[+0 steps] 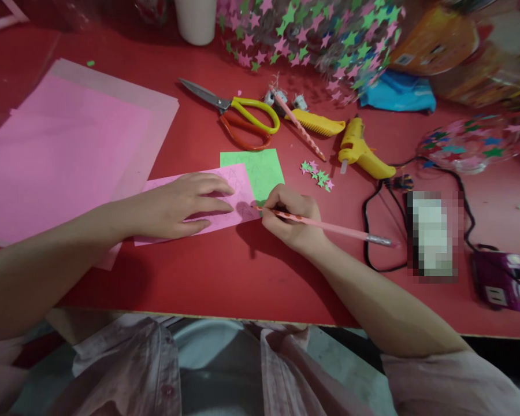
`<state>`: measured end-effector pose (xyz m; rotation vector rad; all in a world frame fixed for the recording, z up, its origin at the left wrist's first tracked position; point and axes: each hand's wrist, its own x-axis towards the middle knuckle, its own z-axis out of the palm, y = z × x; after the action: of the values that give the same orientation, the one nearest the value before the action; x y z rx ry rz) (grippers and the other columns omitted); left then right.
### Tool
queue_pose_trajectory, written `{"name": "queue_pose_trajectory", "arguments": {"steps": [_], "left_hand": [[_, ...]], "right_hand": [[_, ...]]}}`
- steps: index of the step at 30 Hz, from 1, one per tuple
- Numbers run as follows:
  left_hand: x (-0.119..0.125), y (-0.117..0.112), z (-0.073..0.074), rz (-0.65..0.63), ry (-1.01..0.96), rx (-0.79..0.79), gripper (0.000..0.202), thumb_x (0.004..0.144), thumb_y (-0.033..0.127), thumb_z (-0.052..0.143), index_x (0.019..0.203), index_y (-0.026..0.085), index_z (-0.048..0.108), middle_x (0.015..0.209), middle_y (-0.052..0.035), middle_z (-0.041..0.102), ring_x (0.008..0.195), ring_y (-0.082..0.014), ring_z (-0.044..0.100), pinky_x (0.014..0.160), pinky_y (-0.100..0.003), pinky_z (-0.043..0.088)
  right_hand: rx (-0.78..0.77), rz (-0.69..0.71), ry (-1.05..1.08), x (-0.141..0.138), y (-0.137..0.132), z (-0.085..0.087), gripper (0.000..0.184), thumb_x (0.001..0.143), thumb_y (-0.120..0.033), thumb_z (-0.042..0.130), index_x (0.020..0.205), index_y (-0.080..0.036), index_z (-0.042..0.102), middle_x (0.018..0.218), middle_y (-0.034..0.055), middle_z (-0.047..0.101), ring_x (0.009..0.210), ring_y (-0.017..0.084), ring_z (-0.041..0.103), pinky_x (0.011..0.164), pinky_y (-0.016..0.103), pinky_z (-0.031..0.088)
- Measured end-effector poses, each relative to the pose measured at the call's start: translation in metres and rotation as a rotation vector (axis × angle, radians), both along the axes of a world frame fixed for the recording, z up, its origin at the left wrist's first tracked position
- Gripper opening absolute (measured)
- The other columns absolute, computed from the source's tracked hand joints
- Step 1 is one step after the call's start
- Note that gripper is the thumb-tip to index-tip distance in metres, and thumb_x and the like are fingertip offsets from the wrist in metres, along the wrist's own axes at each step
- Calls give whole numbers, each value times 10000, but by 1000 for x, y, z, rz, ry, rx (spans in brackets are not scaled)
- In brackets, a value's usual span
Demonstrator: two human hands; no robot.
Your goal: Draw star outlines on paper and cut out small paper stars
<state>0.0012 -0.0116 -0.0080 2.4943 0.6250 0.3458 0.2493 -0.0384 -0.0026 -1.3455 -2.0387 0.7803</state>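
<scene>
My left hand point(190, 202) lies flat with fingers spread on a narrow pink paper strip point(242, 185), pressing it to the table. Faint pencil outlines show on the strip. In my right hand point(292, 216) is a pink pencil point(342, 229) with an eraser end, its point at the strip's right edge. Partly under the strip lies a green paper piece point(266, 173), also with faint pencil lines. A small group of green and pink paper stars point(317, 175) lies right of the green piece.
Pink sheets point(82, 138) are stacked at left. Beyond my hands lie scissors point(229, 110), another pencil point(301, 127), a yellow comb point(318, 122) and a yellow glue gun point(359, 150). A bag of paper stars point(303, 34) stands at the back. A black cable point(366, 231) and purple box point(502, 280) are at right.
</scene>
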Motion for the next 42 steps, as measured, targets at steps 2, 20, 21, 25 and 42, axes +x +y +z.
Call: {"name": "queue_pose_trajectory", "arguments": {"steps": [2,20,21,25,42], "left_hand": [[0,0,0,0,-3,0,408,856,204,507,1258,256,558,1393,-73,483,1326,-260,387,1124,-472,310],[0,0,0,3,10,-17,436,858,225,498,1291,267,515,1400,-71,464,1325,-262,379,1116,-472,310],[0,0,0,5,10,-20,433,858,225,495,1288,269,517,1400,-68,464,1324,-260,379,1116,-471,311],[0,-1,0,6,0,-29,435,854,223,498,1285,278,520,1398,-66,467,1318,-259,388,1110,-473,318],[-3,4,14,380,-156,2,336,861,214,428,1167,201,566,1246,-84,559,1181,-204,507,1018,-399,421]], "right_hand": [[5,2,-6,0,0,0,180,705,-120,528,626,-206,391,530,-52,423,475,69,347,455,216,263],[98,263,-19,2,-1,2,142,725,-102,487,645,-204,430,535,-60,433,475,66,350,497,204,302],[95,278,-17,2,0,2,140,728,-103,488,649,-204,434,533,-60,434,474,66,354,497,203,304],[93,324,-8,3,1,2,137,734,-100,494,658,-204,446,532,-62,445,472,65,365,495,201,306],[185,-59,166,6,10,-3,139,867,-234,507,917,-207,634,856,56,641,784,170,589,704,321,465]]}}
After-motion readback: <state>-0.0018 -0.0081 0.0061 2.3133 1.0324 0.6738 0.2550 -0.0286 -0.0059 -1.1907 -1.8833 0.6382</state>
